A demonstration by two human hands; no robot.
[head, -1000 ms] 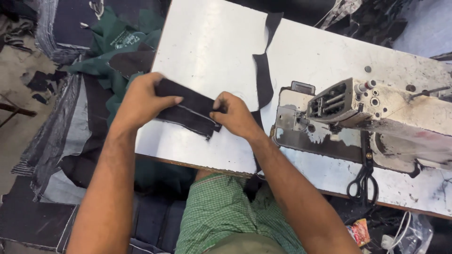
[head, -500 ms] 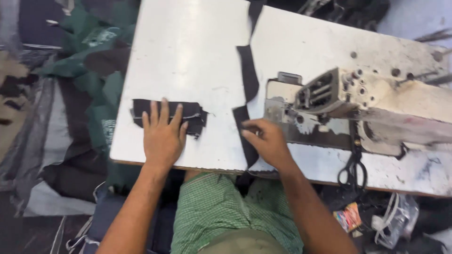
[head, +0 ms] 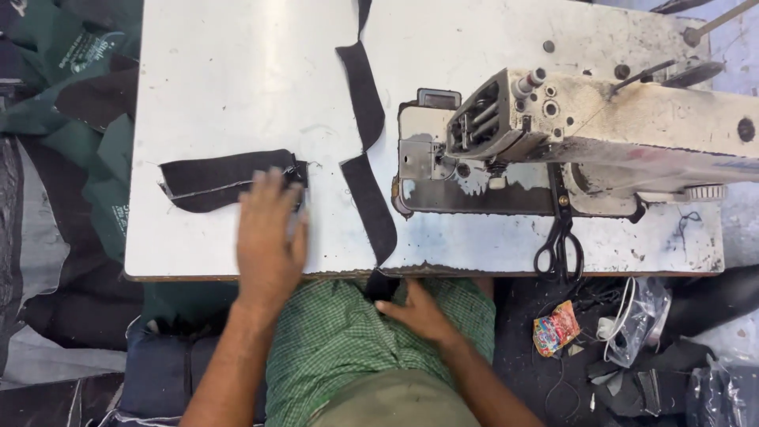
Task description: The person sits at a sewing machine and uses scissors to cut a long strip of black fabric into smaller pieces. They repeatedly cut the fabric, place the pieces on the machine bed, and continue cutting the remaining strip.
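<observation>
My left hand (head: 270, 233) lies flat, fingers spread, on the white table (head: 237, 79), its fingertips on the right end of a dark denim piece (head: 213, 180) with a stitched edge. My right hand (head: 417, 310) is below the table's front edge, over my green checked lap, touching the lower end of a long black fabric strip (head: 365, 150) that runs down the table and hangs off the edge. Whether its fingers grip the strip is hidden.
A worn white sewing machine (head: 601, 126) stands on the right half of the table. Black scissors (head: 560, 237) lie by its base near the front edge. Green and dark fabric pieces (head: 87, 87) are heaped on the floor at left. Bags and scraps (head: 624, 332) lie at lower right.
My left hand slid back toward the table's front edge, uncovering most of the denim piece. My right hand dropped from the table edge to my lap at the strip's end.
</observation>
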